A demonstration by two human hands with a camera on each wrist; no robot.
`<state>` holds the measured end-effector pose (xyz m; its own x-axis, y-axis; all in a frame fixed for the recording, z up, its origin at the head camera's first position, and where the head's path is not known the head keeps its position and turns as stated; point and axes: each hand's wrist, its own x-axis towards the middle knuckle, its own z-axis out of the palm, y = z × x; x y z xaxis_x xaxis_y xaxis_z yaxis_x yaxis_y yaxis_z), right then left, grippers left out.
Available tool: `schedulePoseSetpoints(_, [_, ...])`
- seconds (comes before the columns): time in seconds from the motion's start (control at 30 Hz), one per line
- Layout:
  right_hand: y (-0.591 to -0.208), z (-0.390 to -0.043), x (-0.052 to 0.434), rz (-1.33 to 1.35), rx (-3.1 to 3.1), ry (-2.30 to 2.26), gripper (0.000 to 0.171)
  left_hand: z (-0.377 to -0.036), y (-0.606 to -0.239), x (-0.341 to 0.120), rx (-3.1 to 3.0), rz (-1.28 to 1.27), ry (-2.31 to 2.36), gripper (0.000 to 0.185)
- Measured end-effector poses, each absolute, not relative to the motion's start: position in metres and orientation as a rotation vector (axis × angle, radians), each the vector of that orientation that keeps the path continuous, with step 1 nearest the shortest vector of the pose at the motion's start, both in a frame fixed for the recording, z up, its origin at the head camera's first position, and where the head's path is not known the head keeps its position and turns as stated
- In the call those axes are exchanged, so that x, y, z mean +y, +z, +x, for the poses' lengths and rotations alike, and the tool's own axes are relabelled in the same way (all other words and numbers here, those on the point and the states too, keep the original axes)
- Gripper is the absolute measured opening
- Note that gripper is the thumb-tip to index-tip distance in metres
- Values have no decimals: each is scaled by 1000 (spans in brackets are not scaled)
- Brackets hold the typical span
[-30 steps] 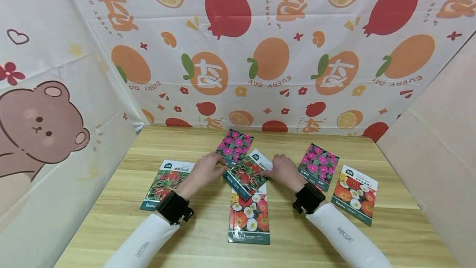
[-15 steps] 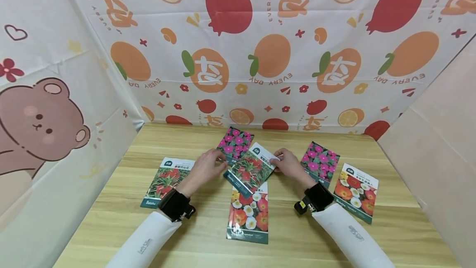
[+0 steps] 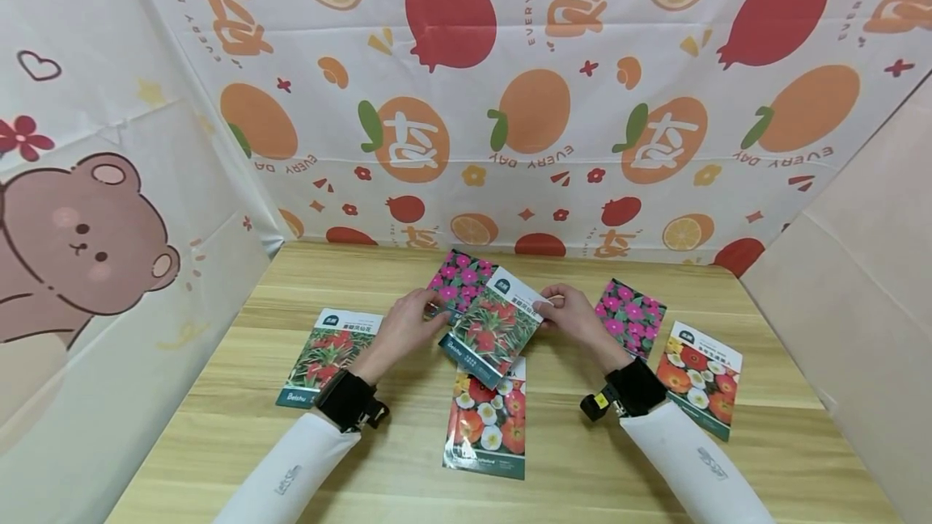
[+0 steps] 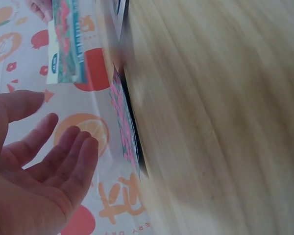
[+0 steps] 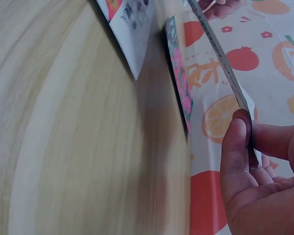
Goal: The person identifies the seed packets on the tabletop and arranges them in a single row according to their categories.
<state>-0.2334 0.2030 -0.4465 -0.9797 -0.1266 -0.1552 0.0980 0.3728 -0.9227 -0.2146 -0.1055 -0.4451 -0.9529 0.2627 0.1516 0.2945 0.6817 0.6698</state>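
The right hand pinched the upper right corner of a seed packet with red spiky flowers between thumb and fingers, lifting it tilted above the wooden table, over the packet of mixed red and white blooms. The left hand reached in from the left, its fingers loosely spread and relaxed, near the packet's left edge, by the pink-flower packet. Both forearms angled inward.
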Motion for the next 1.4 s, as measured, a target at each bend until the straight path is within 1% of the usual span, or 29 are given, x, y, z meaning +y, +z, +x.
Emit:
schedulePoseSetpoints(0.13, [-444, -230, 200, -53, 2407, -1703, 28, -216, -446, -103, -2829, -445, -1268, 33])
schedulePoseSetpoints(0.3, [-440, -227, 197, -104, 2390, -1713, 27, -218, -446, -101, -2773, -467, -1469, 35])
schedulePoseSetpoints(0.63, [-437, -224, 192, -177, 2397, -1717, 25, -220, -448, -99, -2751, -445, -1633, 22])
schedulePoseSetpoints(1.13, [-440, -226, 188, -171, 2435, -1690, 27, -221, -453, -99, -2715, -400, -1818, 19])
schedulePoseSetpoints(1.2, [-441, -225, 188, -177, 2431, -1708, 29, -220, -453, -100, -2709, -396, -1839, 19])
schedulePoseSetpoints(1.4, [-440, -223, 190, -206, 2383, -1765, 41, -218, -454, -111, -2728, -335, -1850, 20])
